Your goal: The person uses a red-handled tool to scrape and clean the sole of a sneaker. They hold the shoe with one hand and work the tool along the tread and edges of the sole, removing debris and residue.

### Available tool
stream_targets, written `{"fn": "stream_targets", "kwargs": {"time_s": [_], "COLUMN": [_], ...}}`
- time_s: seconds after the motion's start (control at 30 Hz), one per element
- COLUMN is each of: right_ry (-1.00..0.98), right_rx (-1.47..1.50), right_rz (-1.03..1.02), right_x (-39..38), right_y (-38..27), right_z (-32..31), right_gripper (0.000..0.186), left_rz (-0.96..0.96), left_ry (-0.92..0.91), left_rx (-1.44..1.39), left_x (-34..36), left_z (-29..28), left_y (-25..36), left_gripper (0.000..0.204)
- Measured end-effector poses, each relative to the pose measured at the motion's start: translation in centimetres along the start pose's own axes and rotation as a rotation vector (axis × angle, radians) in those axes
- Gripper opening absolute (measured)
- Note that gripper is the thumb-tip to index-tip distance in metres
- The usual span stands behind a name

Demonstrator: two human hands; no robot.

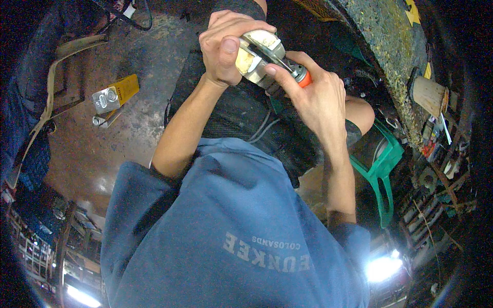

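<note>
My left hand is closed round a rounded cream-and-metal piece, fingers over its far side and thumb on the near side. A dark slot splits that piece along its middle. In my right hand is a power tool with a grey metal head and orange body, which looks like an angle grinder. My right thumb lies along its head, against the edge of the cream piece. The two things touch or overlap; how they join is hidden. Both are held above my lap.
On the brown floor at the left lies a yellow and silver can or box. A green plastic stool or chair stands at my right. Beyond it is a large worn, speckled slab edge. Grey cable runs across my dark trousers.
</note>
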State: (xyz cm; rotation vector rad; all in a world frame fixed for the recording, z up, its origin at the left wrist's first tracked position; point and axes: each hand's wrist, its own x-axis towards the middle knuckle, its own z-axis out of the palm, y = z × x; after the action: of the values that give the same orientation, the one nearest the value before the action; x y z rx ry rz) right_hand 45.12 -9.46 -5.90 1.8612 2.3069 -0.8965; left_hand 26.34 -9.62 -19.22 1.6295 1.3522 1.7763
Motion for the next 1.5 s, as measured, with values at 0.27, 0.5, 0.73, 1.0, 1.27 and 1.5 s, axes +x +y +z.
{"fn": "stream_targets", "kwargs": {"time_s": [0.27, 0.5, 0.73, 1.0, 1.27, 1.5], "right_ry": [-0.014, -0.007, 0.058, 0.089, 0.125, 0.194], "right_rx": [-0.027, -0.016, 0.131, 0.464, 1.226, 1.389], "right_rz": [-0.096, -0.085, -0.002, 0.185, 0.458, 0.489], "right_x": [0.7, 1.0, 0.6, 0.4, -1.3, -2.0], "right_y": [1.4, 1.1, 1.0, 1.7, 4.1, 5.6], "right_z": [0.0, 0.3, 1.8, 2.8, 0.7, -0.1], "right_gripper": [0.053, 0.057, 0.060, 0.060, 0.067, 0.072], "left_rz": [-0.015, -0.011, -0.036, -0.066, -0.212, -0.144], "left_ry": [-0.014, -0.012, -0.019, 0.012, -0.028, 0.061], "left_rx": [-0.020, -0.002, -0.006, -0.032, -0.106, -0.097], "left_x": [0.0, 0.1, 0.0, -0.1, -1.1, -0.9], "left_z": [-0.1, -0.3, -0.3, -0.5, -0.6, -0.3], "left_y": [0.1, 0.1, 0.2, -0.2, -0.6, -0.9], "left_gripper": [0.078, 0.079, 0.080, 0.078, 0.094, 0.082]}}
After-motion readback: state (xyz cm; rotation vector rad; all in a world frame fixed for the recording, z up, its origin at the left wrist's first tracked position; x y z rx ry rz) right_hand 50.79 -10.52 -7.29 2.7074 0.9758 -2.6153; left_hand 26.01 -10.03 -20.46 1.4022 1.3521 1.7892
